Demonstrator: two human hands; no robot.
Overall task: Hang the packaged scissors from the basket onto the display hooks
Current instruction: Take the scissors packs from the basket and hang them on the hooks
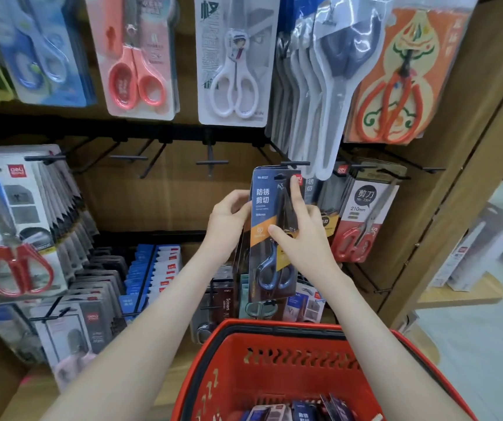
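- Head view: at a shop's wooden display wall, a person's left hand (pixel 229 217) and right hand (pixel 305 238) hold 1 dark blue and orange carded scissors pack (pixel 262 205) upright, blue-grey handles down, just under a black wire display hook (pixel 295 163).
- Fingers: those of the left hand curl round the pack's left edge. The right thumb presses the card's front, and the right index finger (pixel 295 189) lies straight up beside the hang hole at the card's top. Both hands grip the pack.
- Position: the hang hole sits close below the hook's tip. It looks not yet threaded, though the angle leaves that unsure.
- The step in hand appears to be threading. Done well, the card is lifted slightly and kept square to the hook, the index finger steers the hole over the tip, the pack slides back, and the 2 hands let go only once it hangs.
- Below, a red plastic shopping basket (pixel 274 390) holds more carded packs (pixel 302 414), so much of the task seems to remain.
- To the right, red-handled scissors packs (pixel 362 226) fill the neighbouring hook.
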